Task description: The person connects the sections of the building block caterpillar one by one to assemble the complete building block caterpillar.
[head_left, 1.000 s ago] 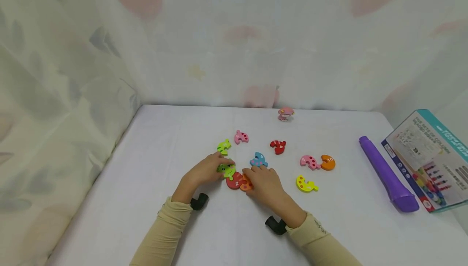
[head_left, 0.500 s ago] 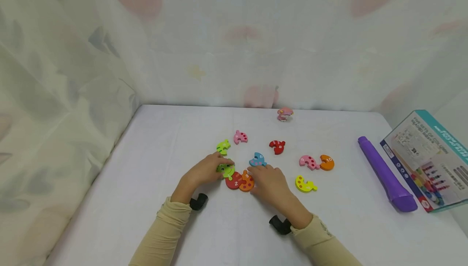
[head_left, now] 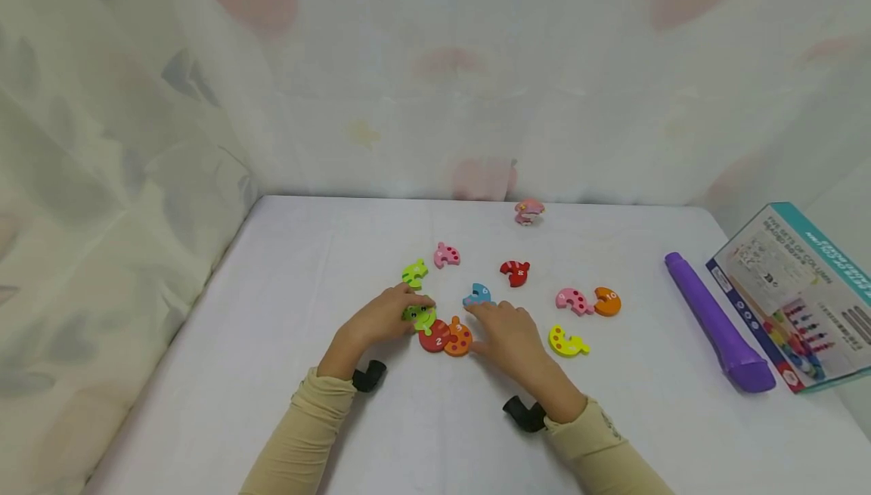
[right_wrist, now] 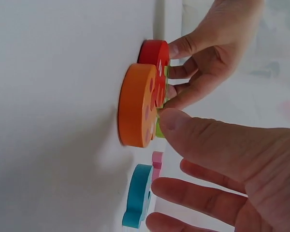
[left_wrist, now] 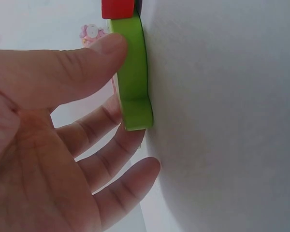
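Note:
A green puzzle piece with a smiling face [head_left: 421, 319] lies on the white table, pinched between the thumb and fingers of my left hand [head_left: 381, 323]. Joined to it is a red piece marked 2 [head_left: 434, 339], and an orange spotted piece marked 3 [head_left: 459, 338] fits against the red one. My right hand [head_left: 512, 340] is spread just right of this row, its thumb near the orange piece. Its fingertips reach the near edge of a blue piece [right_wrist: 137, 195], partly covering it in the head view.
Other pieces lie around: light green [head_left: 415, 273], pink [head_left: 447, 255], red striped [head_left: 515, 273], pink spotted [head_left: 573, 300], orange marked 10 [head_left: 608, 301] and yellow [head_left: 568, 341]. A pink figurine [head_left: 529, 211] stands at the back. A purple microphone-shaped object [head_left: 721, 325] and a box [head_left: 796, 295] are at right.
My right hand has come away from the orange piece, moving slightly right and onto the blue piece's near edge. The left hand keeps its hold on the green face piece.

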A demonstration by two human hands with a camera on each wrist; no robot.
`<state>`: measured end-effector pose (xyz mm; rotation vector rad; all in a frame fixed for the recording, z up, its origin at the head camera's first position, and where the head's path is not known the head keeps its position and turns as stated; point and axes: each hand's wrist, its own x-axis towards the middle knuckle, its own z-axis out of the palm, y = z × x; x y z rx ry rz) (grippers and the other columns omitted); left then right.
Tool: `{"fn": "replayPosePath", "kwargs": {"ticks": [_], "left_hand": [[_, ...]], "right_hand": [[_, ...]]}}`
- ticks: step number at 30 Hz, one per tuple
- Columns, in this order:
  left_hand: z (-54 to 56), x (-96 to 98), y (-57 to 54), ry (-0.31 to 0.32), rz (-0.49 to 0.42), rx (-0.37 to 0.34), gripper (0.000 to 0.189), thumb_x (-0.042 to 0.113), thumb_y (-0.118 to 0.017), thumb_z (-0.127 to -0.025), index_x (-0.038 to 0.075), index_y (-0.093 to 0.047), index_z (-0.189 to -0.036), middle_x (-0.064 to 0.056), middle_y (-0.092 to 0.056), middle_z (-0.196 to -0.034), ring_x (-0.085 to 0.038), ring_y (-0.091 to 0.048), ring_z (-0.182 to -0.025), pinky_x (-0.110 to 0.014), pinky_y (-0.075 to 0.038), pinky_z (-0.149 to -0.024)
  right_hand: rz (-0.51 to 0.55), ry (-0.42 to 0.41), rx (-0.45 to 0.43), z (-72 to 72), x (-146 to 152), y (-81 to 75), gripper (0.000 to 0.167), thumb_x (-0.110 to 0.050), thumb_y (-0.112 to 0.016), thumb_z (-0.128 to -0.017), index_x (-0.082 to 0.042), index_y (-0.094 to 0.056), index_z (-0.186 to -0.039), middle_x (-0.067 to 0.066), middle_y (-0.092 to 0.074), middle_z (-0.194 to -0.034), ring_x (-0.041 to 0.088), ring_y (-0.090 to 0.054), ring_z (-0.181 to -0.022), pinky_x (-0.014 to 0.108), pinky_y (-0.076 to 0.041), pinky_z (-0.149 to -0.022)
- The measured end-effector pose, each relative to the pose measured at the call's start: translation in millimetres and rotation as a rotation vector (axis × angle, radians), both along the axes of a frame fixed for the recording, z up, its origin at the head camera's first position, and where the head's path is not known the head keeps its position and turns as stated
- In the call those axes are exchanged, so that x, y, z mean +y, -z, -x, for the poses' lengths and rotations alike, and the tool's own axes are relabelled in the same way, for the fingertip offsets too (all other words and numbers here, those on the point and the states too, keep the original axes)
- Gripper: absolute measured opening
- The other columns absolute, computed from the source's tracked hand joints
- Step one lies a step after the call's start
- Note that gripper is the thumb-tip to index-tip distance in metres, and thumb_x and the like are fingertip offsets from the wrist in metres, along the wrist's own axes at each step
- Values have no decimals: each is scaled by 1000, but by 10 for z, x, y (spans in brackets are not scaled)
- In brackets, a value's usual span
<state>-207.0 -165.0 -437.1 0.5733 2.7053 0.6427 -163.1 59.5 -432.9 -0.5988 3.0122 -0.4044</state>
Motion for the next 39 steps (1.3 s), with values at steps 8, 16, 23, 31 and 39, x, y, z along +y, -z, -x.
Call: {"fn": "replayPosePath", "kwargs": {"ticks": [8,16,23,31,39], "left_hand": [[9,-24,-18,-3,8,12,43,8,-70,-80,23,-63,-120,-4,-51,-110,-21,-49,-103,-37,-44,-90],[31,-48,-14,-4,-2,20,43,7,-70,-80,22,-63,-119,-3,-51,-108,-21,-49,-100,-36,-44,-88],[45,-45,-3,7,-21,21,43,6,-70,-80,23,-64,-119,-2,-51,-109,-21,-49,-101,-35,-45,-86],[50,-42,53,44,-43,17,43,3,-69,-78,20,-64,-118,-4,-51,-107,-20,-49,-97,-33,-45,-82],[32,-29,59,57,-45,11,44,5,-70,-79,20,-63,-120,-5,-52,-107,-21,-49,-97,-33,-46,-82]], "right_hand": [[9,-6,25,86,5,-45,59,-34,-78,-71,-17,-58,-124,3,-60,-121,23,-56,-93,36,-47,-74],[-7,-52,74,391,-91,-142,54,-33,-76,-74,-14,-59,-122,4,-63,-110,22,-58,-92,36,-49,-74],[-83,-70,39,783,-200,-304,54,-27,-73,-79,-14,-54,-128,7,-59,-116,25,-57,-97,40,-49,-77],[-232,-122,32,1158,-349,-323,47,-20,-64,-87,-19,-50,-132,9,-56,-118,28,-56,-102,44,-48,-81],[-271,-226,-79,1399,-328,-131,55,-13,-52,-94,-27,-34,-143,12,-50,-127,31,-48,-112,48,-42,-92]]}}
